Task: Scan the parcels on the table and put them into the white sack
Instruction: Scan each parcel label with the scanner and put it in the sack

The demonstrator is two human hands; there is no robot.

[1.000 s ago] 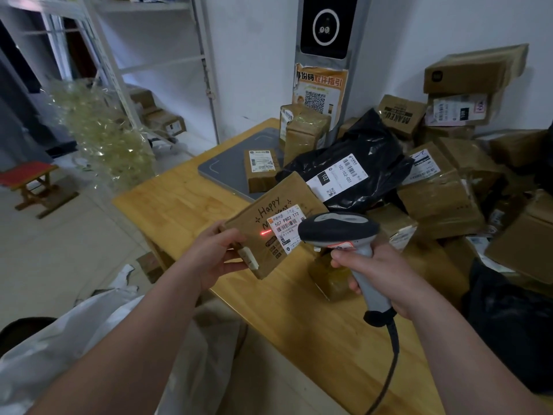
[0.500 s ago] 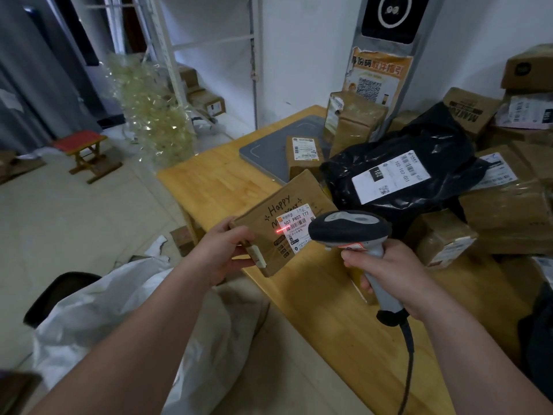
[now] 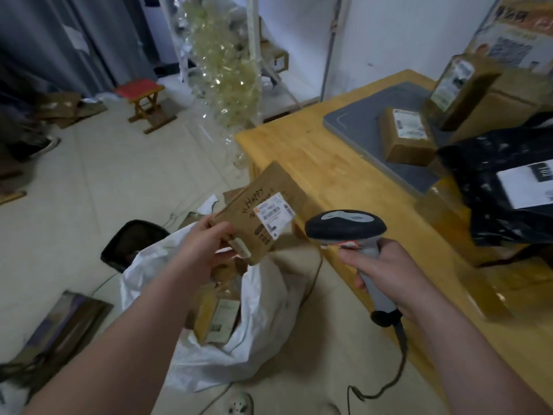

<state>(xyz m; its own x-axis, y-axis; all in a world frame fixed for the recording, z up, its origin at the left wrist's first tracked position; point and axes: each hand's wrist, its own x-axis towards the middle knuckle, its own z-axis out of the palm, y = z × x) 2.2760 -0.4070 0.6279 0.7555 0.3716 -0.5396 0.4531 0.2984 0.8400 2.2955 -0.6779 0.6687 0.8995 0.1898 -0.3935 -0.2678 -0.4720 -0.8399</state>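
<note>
My left hand [image 3: 203, 250] grips a flat brown parcel [image 3: 263, 211] with "Happy" handwritten on it and a white label, held in the air just above the open white sack [image 3: 263, 310] on the floor. Inside the sack lie other brown parcels [image 3: 218, 316]. My right hand [image 3: 386, 274] holds a grey and black barcode scanner [image 3: 347, 229] by its handle, right of the parcel, its cable hanging down. More parcels sit on the wooden table [image 3: 314, 157]: a small brown box [image 3: 407, 136] on a grey pad and a black bag [image 3: 505, 187] with a white label.
A taller brown box [image 3: 466, 91] stands at the table's back. On the floor are a black bin [image 3: 131, 244] behind the sack, a red-topped wooden stool [image 3: 146, 103], a heap of clear plastic [image 3: 227, 70], flattened cardboard [image 3: 59, 330] at the left and a power strip [image 3: 239, 404].
My view has swung left and down. My left hand has carried the parcel off the table's edge to above the sack. The scanner's red light no longer falls on the label.
</note>
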